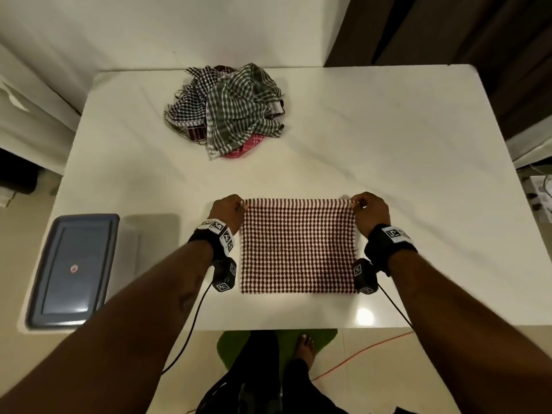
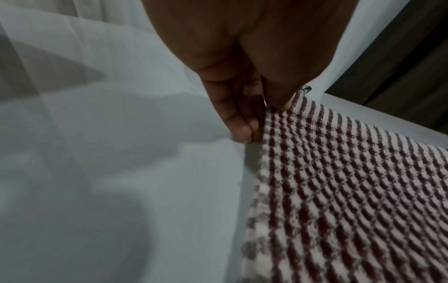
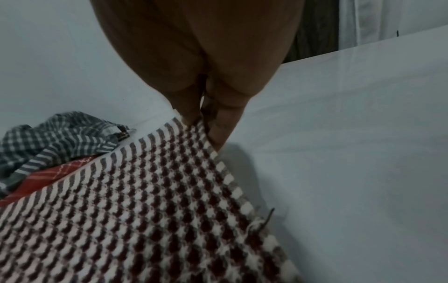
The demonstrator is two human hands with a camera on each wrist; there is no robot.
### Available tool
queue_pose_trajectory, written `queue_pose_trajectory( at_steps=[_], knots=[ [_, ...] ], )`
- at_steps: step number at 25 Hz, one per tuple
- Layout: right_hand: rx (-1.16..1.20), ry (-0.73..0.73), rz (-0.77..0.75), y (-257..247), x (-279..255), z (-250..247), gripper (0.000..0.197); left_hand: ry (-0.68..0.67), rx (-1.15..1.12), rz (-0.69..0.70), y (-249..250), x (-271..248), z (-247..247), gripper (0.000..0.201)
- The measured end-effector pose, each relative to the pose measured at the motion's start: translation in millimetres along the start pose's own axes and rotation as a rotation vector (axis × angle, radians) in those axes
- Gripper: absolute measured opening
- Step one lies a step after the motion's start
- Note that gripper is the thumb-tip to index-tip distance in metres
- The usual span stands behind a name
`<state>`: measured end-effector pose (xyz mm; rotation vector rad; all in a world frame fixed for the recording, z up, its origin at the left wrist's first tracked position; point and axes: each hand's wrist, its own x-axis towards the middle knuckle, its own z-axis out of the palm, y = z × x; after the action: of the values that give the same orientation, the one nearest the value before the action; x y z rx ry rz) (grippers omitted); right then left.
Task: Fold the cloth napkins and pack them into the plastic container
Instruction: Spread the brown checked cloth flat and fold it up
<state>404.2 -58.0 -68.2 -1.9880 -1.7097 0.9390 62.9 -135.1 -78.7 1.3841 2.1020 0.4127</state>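
A dark red and white checked napkin (image 1: 298,246) lies spread on the white table (image 1: 403,162), near its front edge. My left hand (image 1: 230,209) pinches its far left corner, seen close in the left wrist view as the left hand (image 2: 257,114) on the napkin (image 2: 351,191). My right hand (image 1: 369,207) pinches the far right corner; the right wrist view shows the right hand (image 3: 203,118) on the same napkin (image 3: 145,201). The far edge is lifted slightly off the table. A clear plastic container (image 1: 149,243) sits left of my left arm, faint and partly hidden.
A heap of crumpled checked napkins (image 1: 230,109) lies at the table's far middle, also as napkins (image 3: 55,137) in the right wrist view. A grey-blue lid (image 1: 73,268) rests at the front left corner. Dark curtains hang at the far right.
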Motion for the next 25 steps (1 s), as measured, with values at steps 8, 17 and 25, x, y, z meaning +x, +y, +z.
queue_pose_trajectory(
  at_steps=[8,17,25],
  knots=[
    [-0.154,0.007,0.094,3.3,25.8,18.2,0.021,-0.024,0.080,-0.008,11.9,21.6,9.2,0.020],
    [-0.485,-0.083,-0.053,-20.0,9.2,23.5,0.045,0.121,0.350,0.125,28.3,16.8,18.9,0.048],
    [-0.722,-0.510,-0.369,-21.0,-50.9,84.7,0.077,-0.145,0.675,0.580,26.6,-4.9,71.2,0.073]
  ],
)
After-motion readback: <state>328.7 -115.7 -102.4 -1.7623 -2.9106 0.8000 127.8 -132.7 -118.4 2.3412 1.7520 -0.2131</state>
